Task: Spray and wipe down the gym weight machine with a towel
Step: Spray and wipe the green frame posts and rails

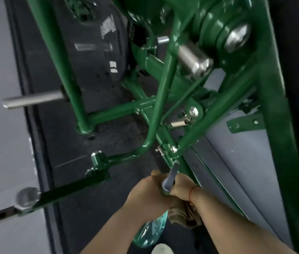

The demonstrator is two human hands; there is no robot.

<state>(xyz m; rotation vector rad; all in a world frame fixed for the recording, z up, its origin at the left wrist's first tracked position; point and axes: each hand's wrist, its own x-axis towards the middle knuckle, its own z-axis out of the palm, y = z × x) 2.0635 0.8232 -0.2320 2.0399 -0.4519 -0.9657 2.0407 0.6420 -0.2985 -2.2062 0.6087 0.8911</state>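
one teal spray bottle [152, 230] in l hand [144, 194], towel [183, 216] in r hand [182, 186]

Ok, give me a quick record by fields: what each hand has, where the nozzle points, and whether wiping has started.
left hand: grips the spray bottle near its neck
right hand: holds the towel, bunched, beside the spray head
nozzle: points at a low bolted joint of the green frame
wiping: not started; towel is off the frame
floor: dark mat
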